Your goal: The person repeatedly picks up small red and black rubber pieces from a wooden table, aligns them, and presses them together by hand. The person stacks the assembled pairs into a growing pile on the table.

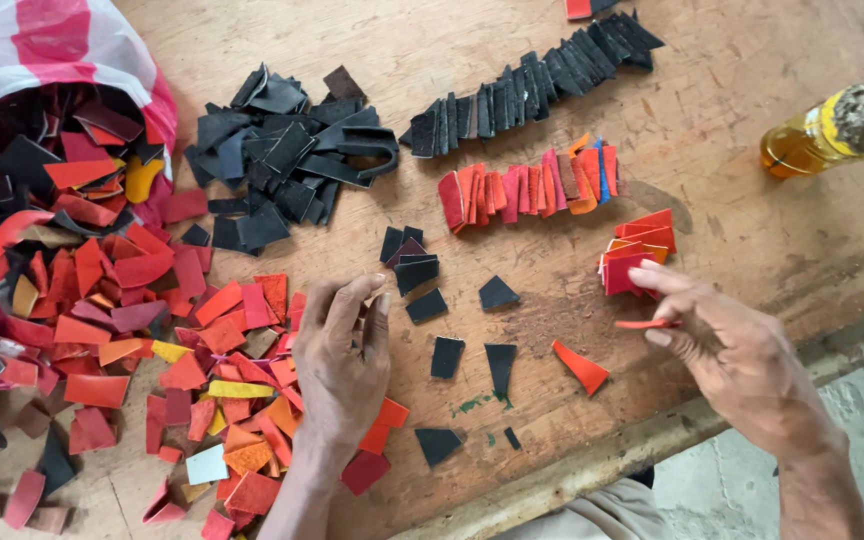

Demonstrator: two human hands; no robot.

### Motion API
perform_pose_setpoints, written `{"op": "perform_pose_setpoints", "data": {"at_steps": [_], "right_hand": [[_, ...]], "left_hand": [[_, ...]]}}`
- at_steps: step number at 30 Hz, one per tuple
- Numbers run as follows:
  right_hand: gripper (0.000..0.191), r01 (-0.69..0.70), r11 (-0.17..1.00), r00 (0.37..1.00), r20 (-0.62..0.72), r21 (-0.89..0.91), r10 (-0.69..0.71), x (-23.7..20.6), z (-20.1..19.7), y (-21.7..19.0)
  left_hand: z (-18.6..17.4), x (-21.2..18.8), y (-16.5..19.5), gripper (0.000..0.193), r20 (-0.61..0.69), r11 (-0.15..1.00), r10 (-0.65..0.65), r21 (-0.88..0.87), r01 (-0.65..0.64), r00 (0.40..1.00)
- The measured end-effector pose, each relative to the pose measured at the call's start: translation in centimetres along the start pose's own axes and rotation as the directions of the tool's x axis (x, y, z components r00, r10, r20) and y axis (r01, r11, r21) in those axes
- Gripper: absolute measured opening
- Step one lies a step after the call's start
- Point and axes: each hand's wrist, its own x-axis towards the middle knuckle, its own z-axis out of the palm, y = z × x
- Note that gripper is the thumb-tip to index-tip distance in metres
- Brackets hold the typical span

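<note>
Sorting stood partly done: two overlapped rows lay at twelve o'clock, a large unsorted heap remained at nine, the right hand pinched a red scrap, and the left hand curled narrowly, contents indiscernible.

**Hands among leather scraps on a wooden table**

The left hand hovers with fingers curled over the edge of a big heap of red and orange scraps, which spills from a red-and-white striped bag. The right hand pinches a thin red piece between thumb and fingers, just beside a small red stack. Between the hands lie loose black pieces and an orange triangle. Farther back sit a black pile, a row of black pieces and a row of red pieces. A bottle of amber liquid lies on the table at the right.
</note>
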Motion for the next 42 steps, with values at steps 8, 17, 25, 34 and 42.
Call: {"op": "perform_pose_setpoints", "data": {"at_steps": [8, 17, 25, 34, 42], "right_hand": [[0.02, 0.12, 0.948, 0.971, -0.166, -0.295, -0.175, 0.2, 0.5, 0.2], [0.022, 0.052, 0.961, 0.989, -0.119, -0.271, -0.087, -0.4, 0.1, 0.4], [0.031, -0.01, 0.909, 0.983, -0.171, -0.417, -0.068, -1.1, -0.2, -0.2], [0.029, -0.022, 0.911, 0.976, -0.205, -0.411, -0.069, -1.4, -0.3, 0.3], [0.026, 0.05, 0.883, 0.969, -0.192, -0.466, -0.156, -1.6, 0.1, 1.2]], "left_hand": [[0.6, 0.0, 1.8, 0.019, 0.154, 0.984, -0.01, 0.177, -0.018, 0.988], [0.7, 0.7, 1.8, 0.011, 0.213, 0.989, -0.145, 0.026, 0.143, 0.966], [1.3, 3.4, 1.3, 0.035, 0.236, 0.95, -0.219, 0.274, 0.152, 0.947], [1.1, 6.1, 1.9, 0.061, 0.346, 0.976, -0.141, 0.203, 0.072, 0.928], [2.0, 6.9, 1.1, 0.053, 0.42, 0.957, -0.286, 0.079, 0.28, 0.861]]}}
